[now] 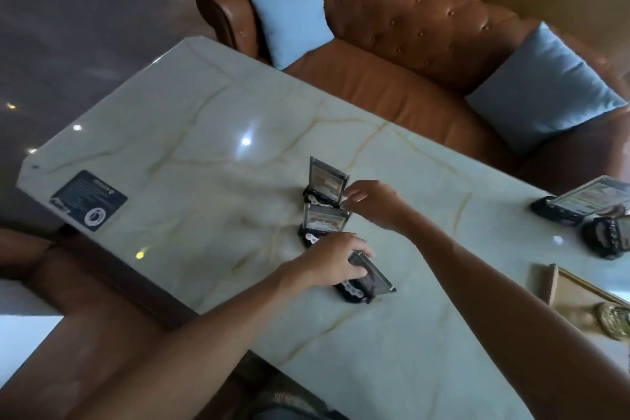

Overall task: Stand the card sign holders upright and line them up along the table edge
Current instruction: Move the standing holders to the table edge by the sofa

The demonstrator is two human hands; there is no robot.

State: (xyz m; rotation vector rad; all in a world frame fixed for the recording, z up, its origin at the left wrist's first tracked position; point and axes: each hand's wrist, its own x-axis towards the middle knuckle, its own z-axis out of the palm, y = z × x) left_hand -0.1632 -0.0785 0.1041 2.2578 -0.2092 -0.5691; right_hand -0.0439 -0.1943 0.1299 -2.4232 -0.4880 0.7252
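Note:
Three card sign holders with black bases stand in a row in the middle of the pale marble table (191,133). The far holder (325,182) is upright, and my right hand (373,203) touches its right edge with pinched fingers. The middle holder (324,223) stands upright just in front of it. My left hand (337,261) grips the top of the near holder (370,281), which leans over on its base. At the right table edge another holder (579,203) lies tilted on its black base, with a further black base (605,237) beside it.
A dark printed card (89,199) lies flat at the table's left corner. A gold-framed tray (586,303) with a round brass piece sits at the near right. A brown leather sofa (392,54) with two light blue cushions runs behind the table.

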